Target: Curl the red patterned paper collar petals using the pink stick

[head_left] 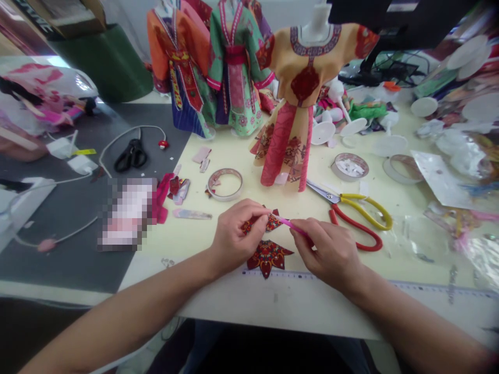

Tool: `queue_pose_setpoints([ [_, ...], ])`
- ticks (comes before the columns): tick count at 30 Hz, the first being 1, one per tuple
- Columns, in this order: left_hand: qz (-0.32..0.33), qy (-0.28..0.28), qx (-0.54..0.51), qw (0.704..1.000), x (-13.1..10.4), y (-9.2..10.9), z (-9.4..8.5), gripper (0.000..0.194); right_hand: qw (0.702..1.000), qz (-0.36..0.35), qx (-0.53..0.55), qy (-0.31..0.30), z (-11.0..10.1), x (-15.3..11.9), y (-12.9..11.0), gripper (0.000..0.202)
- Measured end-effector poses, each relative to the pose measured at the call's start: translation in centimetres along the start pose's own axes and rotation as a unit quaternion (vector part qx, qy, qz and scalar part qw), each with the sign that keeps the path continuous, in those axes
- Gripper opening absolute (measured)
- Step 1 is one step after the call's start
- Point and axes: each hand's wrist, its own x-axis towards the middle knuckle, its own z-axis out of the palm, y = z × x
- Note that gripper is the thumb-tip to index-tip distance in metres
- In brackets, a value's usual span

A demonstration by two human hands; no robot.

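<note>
Eyes on the near middle of the table, and here's the right hand (327, 252) with a firm grip on a slim pink stick (291, 225), the tip slanting off to the left. And there, meeting the tip, is the left hand (244, 228): thumb and forefinger pinched tight, though what sits between them I can't make out! Right behind those fingers, partly hidden, is the upper patch (274, 224), red and richly patterned. Just nearer lies the lower patch (267, 255), its points fanning toward the near side, one of them reaching the ruler (429, 287) that runs off to the right.

Over to the right of the patches, the big scissors (331, 198) lie with blades pointing far and left, one handle yellow, one red. On the far side of the left hand, a tape ring (226, 198) lies flat, and left of it, a cluster of fabric scraps (162, 200).

And look at the far row! A beige dress (306, 98) stands upright on its form, with a green robe (236, 83) to its left and an orange robe (181, 67) farther left again. Black scissors (131, 157) rest on the grey mat (83, 259), out to the left.
</note>
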Motion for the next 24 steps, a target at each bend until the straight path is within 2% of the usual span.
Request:
queue_pose_setpoints([
  [5, -0.011, -0.012, -0.008, 1.0, 0.01, -0.33, -0.05, 0.018, 1.0, 0.001, -0.008, 0.003, -0.09, 0.03, 0.16, 0.01],
  [12, -0.047, -0.025, -0.029, 0.998, 0.25, -0.6, -0.21, 0.013, 1.0, -0.002, 0.002, 0.003, 0.07, 0.26, 0.33, 0.01],
  [24, -0.049, -0.056, -0.038, 0.996, 0.64, -0.56, -0.72, 0.009, 1.0, -0.011, -0.005, -0.005, -0.16, 0.3, 0.39, 0.012],
])
